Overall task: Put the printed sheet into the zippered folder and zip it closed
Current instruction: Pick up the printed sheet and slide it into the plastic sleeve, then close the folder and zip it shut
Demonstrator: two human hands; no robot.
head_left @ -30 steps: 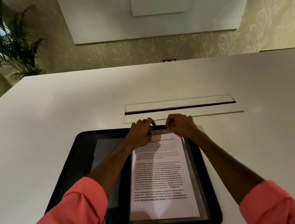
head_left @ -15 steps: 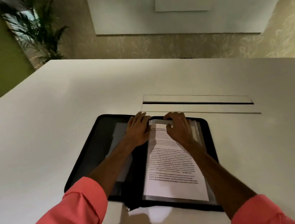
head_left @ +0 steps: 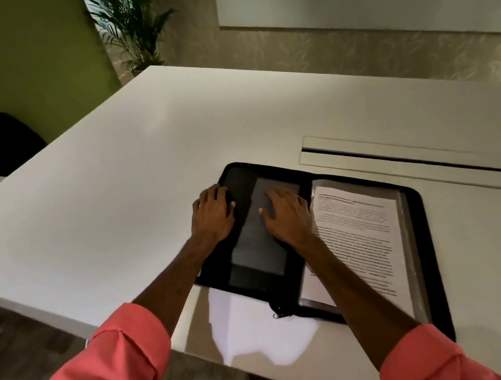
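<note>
The black zippered folder lies open flat on the white desk in front of me, its near corner close to the desk's edge. The printed sheet sits in the folder's right half, under what looks like a clear sleeve, with dark lines of text running down it; my right forearm crosses its lower part. Both my hands are on the folder's left half. My left hand rests at the outer left border, fingers curled over the edge of the cover, though I cannot tell whether they actually pinch it. My right hand lies flat, fingers spread, pressing on the grey inner pocket just left of the spine. The two hands are apart, with a strip of the dark lining between them. The zipper pull hangs at the bottom of the spine, and the zip is undone. Beyond the folder, a long cable slot is set into the desk. A potted palm stands past the far corner beside a green wall.
</note>
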